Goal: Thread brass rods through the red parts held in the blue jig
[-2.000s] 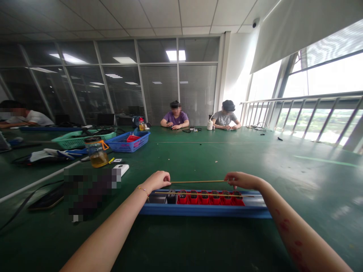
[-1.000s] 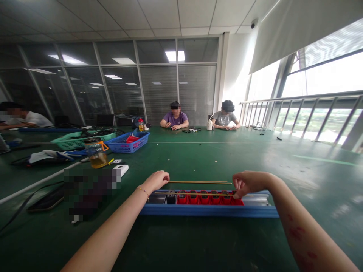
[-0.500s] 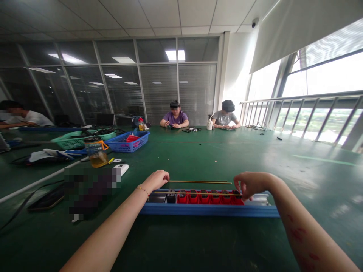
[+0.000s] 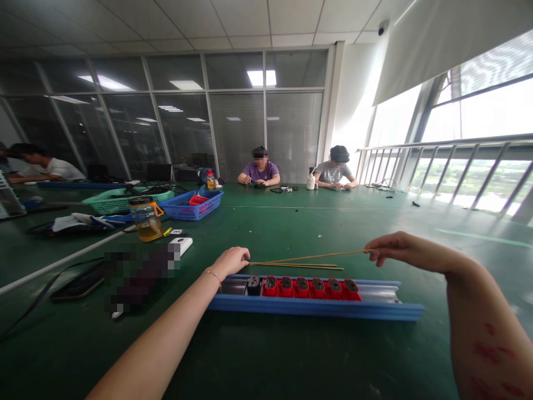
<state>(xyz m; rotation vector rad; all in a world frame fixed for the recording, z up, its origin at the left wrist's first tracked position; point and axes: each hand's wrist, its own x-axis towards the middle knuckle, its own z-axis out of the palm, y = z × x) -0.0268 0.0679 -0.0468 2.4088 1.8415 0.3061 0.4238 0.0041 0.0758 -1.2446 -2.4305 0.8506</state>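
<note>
My right hand (image 4: pixel 389 248) pinches the right end of a thin yellowish rod (image 4: pixel 316 256), which slants up slightly above the table. My left hand (image 4: pixel 233 261) is closed, fingertips at the left ends of this rod and of two similar thin rods (image 4: pixel 303 266) lying on the table. Just in front of the rods is a long blue rail (image 4: pixel 316 309) with a silvery channel. Several red socket blocks (image 4: pixel 302 288) with dark tops sit in it in a row, and a black block (image 4: pixel 254 285) stands at their left, near my left wrist.
To the left are a phone (image 4: pixel 75 284), a white device (image 4: pixel 181 243), a jar of amber liquid (image 4: pixel 146 222), a blue basket (image 4: pixel 191 206) and a green basket (image 4: pixel 125 201). Two people (image 4: pixel 259 171) sit across the table (image 4: pixel 375 355); others are at far left.
My right hand has lifted its rod off the rail and moved right and away, bringing it over the other rods. My left hand has stayed almost in place.
</note>
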